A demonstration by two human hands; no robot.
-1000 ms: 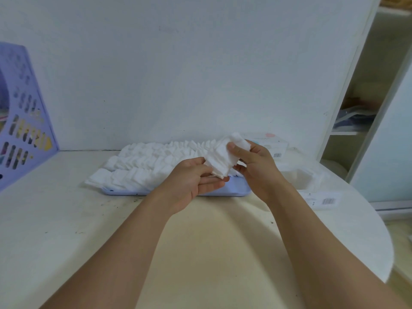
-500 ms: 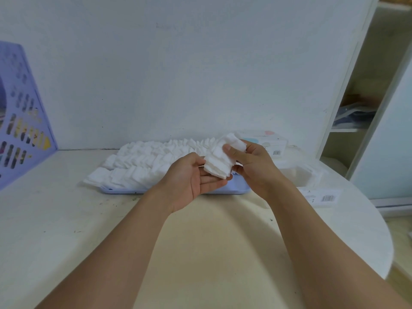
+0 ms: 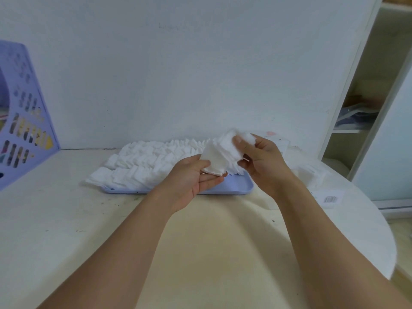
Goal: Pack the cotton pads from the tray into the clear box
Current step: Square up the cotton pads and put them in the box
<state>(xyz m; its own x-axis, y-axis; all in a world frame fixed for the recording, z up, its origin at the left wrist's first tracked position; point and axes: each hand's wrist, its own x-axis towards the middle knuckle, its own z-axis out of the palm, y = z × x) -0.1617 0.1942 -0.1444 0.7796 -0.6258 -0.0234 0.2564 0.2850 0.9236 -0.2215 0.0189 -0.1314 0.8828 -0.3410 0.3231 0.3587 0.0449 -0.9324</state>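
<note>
A pale blue tray (image 3: 236,188) lies on the table near the wall, heaped with rows of white cotton pads (image 3: 142,163). Above its right end both hands hold a stack of cotton pads (image 3: 220,153). My left hand (image 3: 196,177) supports the stack's lower end with thumb and fingers curled under it. My right hand (image 3: 260,161) pinches the upper end, thumb on top. The clear box (image 3: 312,172) sits to the right of the tray, partly hidden behind my right hand, with some white pads inside.
A purple perforated file holder (image 3: 24,117) stands at the far left. A white carton (image 3: 278,141) sits behind my right hand. A barcode label (image 3: 331,199) lies near the table's right edge. Open shelves (image 3: 361,121) stand to the right.
Both hands have lifted the stack slightly and fanned it out longer. My right hand has risen toward the wall while my left hand has stayed near the tray's front edge.
</note>
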